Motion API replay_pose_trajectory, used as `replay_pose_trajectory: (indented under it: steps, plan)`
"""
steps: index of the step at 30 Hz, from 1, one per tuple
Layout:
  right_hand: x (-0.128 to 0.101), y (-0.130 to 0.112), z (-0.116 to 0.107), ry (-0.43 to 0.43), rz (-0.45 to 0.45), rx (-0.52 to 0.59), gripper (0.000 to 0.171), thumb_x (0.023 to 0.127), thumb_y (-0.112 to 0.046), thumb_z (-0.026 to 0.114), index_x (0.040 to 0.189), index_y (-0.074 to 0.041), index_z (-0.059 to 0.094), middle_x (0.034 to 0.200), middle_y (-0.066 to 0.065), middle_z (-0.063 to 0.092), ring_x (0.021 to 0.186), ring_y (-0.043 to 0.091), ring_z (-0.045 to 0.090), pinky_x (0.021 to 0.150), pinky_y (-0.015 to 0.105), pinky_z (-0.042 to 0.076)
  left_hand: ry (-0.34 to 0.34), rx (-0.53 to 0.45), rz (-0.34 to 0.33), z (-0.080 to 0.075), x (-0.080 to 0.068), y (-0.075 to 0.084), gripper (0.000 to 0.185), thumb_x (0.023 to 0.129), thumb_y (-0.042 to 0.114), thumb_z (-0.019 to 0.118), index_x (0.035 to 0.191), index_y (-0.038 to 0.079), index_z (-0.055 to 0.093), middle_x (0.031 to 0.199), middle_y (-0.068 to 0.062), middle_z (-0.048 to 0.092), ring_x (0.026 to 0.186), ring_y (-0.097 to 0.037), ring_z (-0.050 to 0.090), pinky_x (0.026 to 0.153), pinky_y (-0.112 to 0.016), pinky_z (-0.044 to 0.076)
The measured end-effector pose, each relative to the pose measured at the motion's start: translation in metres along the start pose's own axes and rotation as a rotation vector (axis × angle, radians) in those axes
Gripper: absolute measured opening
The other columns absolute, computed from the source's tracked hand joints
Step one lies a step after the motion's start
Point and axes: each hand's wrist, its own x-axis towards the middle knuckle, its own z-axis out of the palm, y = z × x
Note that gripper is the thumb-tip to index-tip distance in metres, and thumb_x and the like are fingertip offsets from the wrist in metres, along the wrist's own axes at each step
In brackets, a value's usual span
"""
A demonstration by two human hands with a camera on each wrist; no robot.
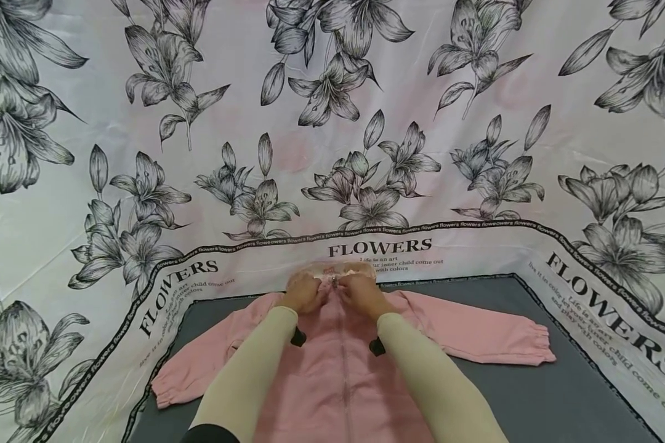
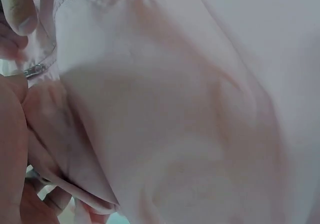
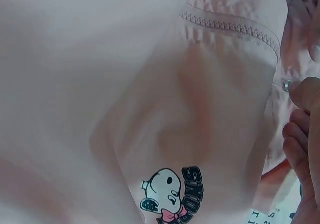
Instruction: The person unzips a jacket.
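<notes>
A small pink zip-up jacket (image 1: 332,363) lies front-up on the grey panel (image 1: 532,394), sleeves spread to both sides. My left hand (image 1: 306,293) and right hand (image 1: 362,293) meet at its collar, on either side of the zipper's top (image 1: 334,283). Both have curled fingers gripping the collar fabric. The left wrist view is filled with pink cloth (image 2: 190,114), and the metal zipper pull (image 2: 34,71) shows beside my fingers (image 2: 17,8). In the right wrist view a cartoon dog patch (image 3: 170,194) sits on the chest, and my fingers (image 3: 302,134) are bent next to the zipper pull (image 3: 286,86).
A white cloth printed with grey lilies and the word FLOWERS (image 1: 379,248) covers the surface around the grey panel. The right sleeve cuff (image 1: 540,344) and left sleeve cuff (image 1: 163,391) lie flat on the panel.
</notes>
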Motion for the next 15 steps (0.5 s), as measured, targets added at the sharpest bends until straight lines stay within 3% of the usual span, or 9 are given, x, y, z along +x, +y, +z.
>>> replay_pose_trajectory:
  steps: [6, 9, 14, 15]
  plan:
    - [0.002, -0.009, 0.003, 0.023, -0.014, -0.005, 0.009, 0.103, -0.01, 0.072, 0.095, -0.011, 0.075, 0.089, 0.007, 0.077, 0.091, 0.03, 0.076, 0.084, 0.048, 0.061, 0.097, -0.021, 0.092, 0.004, 0.003, -0.011, 0.036, 0.112, 0.027, 0.05, 0.106, 0.006, 0.077, 0.103, -0.018, 0.08, 0.114, -0.044, 0.073, 0.112, -0.062, 0.047]
    - [0.001, -0.014, 0.003, 0.061, -0.021, -0.017, 0.009, 0.106, -0.011, 0.069, 0.099, -0.01, 0.076, 0.098, 0.009, 0.08, 0.099, 0.031, 0.077, 0.092, 0.048, 0.06, 0.155, -0.092, 0.194, 0.019, 0.015, -0.032, 0.037, 0.112, 0.032, 0.048, 0.101, 0.01, 0.076, 0.09, -0.011, 0.078, 0.099, -0.035, 0.076, 0.107, -0.059, 0.051]
    - [0.002, -0.02, 0.002, 0.146, -0.018, -0.019, 0.007, 0.101, -0.011, 0.076, 0.108, -0.008, 0.077, 0.108, 0.011, 0.081, 0.105, 0.034, 0.076, 0.098, 0.048, 0.059, 0.165, -0.255, 0.249, 0.006, 0.014, -0.03, 0.031, 0.112, 0.031, 0.053, 0.087, 0.018, 0.068, 0.077, 0.003, 0.066, 0.081, -0.02, 0.067, 0.091, -0.049, 0.055]
    - [0.001, -0.021, 0.002, 0.164, -0.022, -0.024, 0.009, 0.099, -0.011, 0.079, 0.107, -0.008, 0.077, 0.107, 0.011, 0.081, 0.103, 0.034, 0.077, 0.096, 0.048, 0.06, 0.143, -0.28, 0.224, -0.005, 0.006, -0.018, 0.029, 0.11, 0.025, 0.055, 0.085, 0.016, 0.067, 0.076, 0.001, 0.064, 0.078, -0.021, 0.064, 0.085, -0.049, 0.054]
